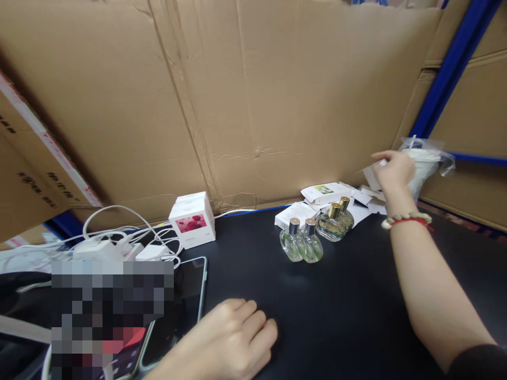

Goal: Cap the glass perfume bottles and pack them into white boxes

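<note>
My left hand (241, 338) rests on the black table with its fingers curled in, and nothing shows in it. Out at the back right, my right hand (396, 169) is closed on a white piece of card (372, 177), beside a white cup in clear plastic (425, 163). Two clear glass perfume bottles with silver caps (301, 244) stand together near the table's middle. Just behind them are two more bottles with gold caps (335, 221). White opened cartons (327, 193) lie in a pile against the cardboard, partly behind the bottles.
A white box with a red flower picture (193, 221) stands at the back left. White cables and chargers (103, 250) crowd the left corner. A tablet (180, 301) lies by my left forearm, next to a phone (129, 359). Cardboard sheets (277, 105) wall the back.
</note>
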Motion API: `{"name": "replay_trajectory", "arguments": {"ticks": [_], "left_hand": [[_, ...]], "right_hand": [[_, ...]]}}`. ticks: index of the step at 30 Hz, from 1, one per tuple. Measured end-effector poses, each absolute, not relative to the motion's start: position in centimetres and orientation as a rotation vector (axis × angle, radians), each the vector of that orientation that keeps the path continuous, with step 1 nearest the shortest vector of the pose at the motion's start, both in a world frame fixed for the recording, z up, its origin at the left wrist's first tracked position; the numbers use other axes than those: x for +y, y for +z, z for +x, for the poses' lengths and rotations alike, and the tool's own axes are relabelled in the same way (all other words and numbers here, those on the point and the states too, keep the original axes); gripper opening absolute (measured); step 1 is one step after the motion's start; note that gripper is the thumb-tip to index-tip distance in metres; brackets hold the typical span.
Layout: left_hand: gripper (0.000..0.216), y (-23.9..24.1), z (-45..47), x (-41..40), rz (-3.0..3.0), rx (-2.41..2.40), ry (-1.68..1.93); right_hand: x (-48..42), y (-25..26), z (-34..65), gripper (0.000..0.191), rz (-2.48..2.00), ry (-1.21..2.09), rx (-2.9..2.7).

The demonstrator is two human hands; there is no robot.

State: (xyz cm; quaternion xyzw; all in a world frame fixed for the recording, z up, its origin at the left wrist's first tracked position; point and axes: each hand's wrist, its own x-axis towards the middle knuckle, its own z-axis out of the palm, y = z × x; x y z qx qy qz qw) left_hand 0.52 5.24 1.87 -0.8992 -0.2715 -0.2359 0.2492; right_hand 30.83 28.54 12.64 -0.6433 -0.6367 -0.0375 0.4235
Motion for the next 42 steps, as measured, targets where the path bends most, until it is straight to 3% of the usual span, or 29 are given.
{"name": "replay_trajectory", "arguments": {"ticks": [7,13,25,30,42], "left_hand": [[0.018,2.1,0.6,5.5,-2.425,-0.972,-0.992],[0.045,2.3,0.1,6.0,-2.184,-1.314,-1.337],[0.071,2.6,-1.3,7.3,-1.918,-1.540,-1.115],[0.063,2.1,-1.6,7.4,-2.010,-1.662,-0.991],[0.070,2.4,-1.2,7.3,-1.984,-1.716,-1.031]], "right_hand": [[23.0,18.2,27.2,0.045,-1.315,0.041,-1.380],[19.5,18.8,21.4,0.032,-1.071,0.426,-1.766],[18.9,15.2,14.1,0.033,-0.809,0.724,-2.491],[18.3,15.3,14.3,0.029,-0.684,0.931,-2.611],[17.1,15.9,15.1,0.032,-0.475,1.092,-2.882]]}}
